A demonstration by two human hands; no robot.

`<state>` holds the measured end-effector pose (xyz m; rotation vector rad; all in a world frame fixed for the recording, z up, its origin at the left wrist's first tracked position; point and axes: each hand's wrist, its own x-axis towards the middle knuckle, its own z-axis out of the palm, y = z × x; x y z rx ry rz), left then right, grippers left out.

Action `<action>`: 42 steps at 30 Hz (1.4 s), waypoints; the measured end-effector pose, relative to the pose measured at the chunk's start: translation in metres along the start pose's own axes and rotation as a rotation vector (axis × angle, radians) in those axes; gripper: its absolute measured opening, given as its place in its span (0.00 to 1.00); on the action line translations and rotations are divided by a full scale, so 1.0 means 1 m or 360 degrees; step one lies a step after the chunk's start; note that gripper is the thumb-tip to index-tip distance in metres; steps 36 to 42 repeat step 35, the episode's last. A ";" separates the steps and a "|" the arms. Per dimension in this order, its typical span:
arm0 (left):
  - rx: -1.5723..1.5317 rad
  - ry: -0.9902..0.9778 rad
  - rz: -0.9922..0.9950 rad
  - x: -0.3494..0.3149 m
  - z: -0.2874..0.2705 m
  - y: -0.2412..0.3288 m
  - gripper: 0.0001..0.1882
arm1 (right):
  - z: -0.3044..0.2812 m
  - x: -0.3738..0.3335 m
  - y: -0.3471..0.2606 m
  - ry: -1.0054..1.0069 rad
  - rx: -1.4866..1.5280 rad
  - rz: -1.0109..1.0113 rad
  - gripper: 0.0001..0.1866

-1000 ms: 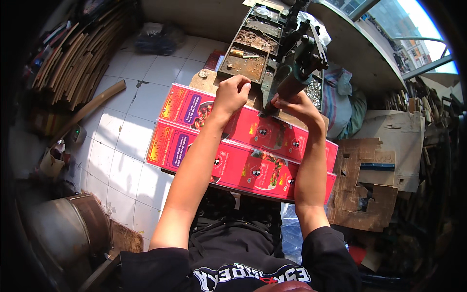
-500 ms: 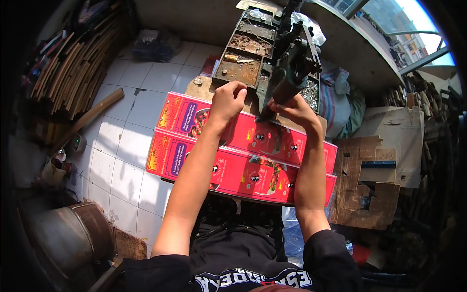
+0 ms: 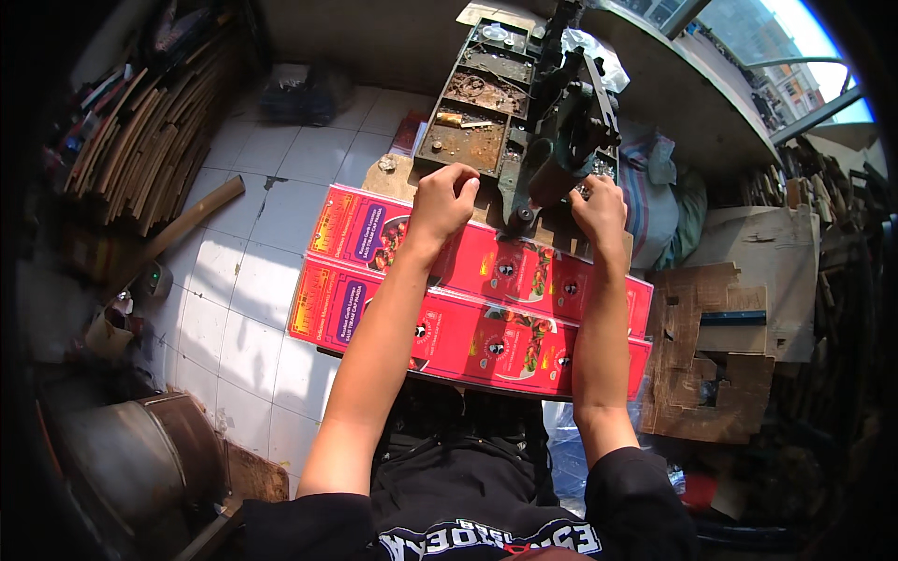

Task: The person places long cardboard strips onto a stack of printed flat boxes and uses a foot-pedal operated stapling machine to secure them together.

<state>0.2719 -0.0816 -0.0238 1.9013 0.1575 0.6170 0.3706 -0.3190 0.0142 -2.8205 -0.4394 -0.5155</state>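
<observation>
My left hand is curled with thumb and forefinger together, at the near edge of a rusty compartment tray. Whatever it might hold is hidden. To the right, my right hand has its fingers pinched beside a compartment of small shiny metal pieces; I cannot make out what is in them. Between the hands stands a dark hand-operated machine with a small round post at its near end. Red printed cardboard sheets lie in two overlapping rows beneath my forearms.
Brown cut cardboard lies right of the red sheets. A striped sack stands beyond it. Wooden strips are stacked at the far left, above a tiled floor. A metal drum sits at the lower left.
My right hand has moved from the machine's near end to the right, beside the small metal pieces, uncovering the round post. My left hand stays nearly in place.
</observation>
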 end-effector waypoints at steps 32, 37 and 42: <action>-0.0256 0.0095 -0.0090 0.004 -0.009 0.022 0.08 | 0.037 0.006 0.015 0.0307 0.0518 0.0098 0.10; -0.0670 0.0146 -0.0211 0.015 -0.022 0.022 0.10 | 0.034 0.014 0.016 0.0297 0.0519 0.0113 0.11; -0.0670 0.0146 -0.0211 0.015 -0.022 0.022 0.10 | 0.034 0.014 0.016 0.0297 0.0519 0.0113 0.11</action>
